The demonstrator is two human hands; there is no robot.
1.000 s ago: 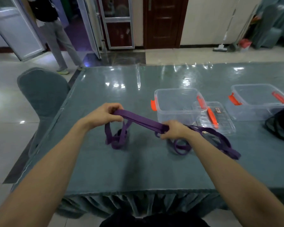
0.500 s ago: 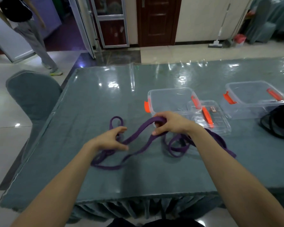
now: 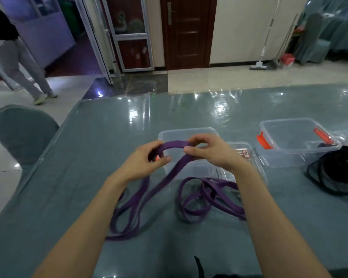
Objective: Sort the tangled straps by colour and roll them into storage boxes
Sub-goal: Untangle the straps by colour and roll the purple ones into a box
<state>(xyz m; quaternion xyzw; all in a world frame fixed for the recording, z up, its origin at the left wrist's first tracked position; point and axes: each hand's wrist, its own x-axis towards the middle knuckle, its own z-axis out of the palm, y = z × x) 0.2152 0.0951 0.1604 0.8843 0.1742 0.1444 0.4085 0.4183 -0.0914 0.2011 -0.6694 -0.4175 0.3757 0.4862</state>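
At frame centre, the left hand (image 3: pixel 147 159) and right hand (image 3: pixel 211 152) both pinch the purple strap (image 3: pixel 175 145), bending it into a first loop, likely to start a roll. Its slack trails over the glossy grey-green counter (image 3: pixel 88 149) before a clear box (image 3: pixel 189 131). Tiled floor (image 3: pixel 209 77) and a dark door (image 3: pixel 186 31) lie behind.

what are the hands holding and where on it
The purple strap: the left hand and right hand each pinch one end of a short raised arch of it; the rest trails on the table.
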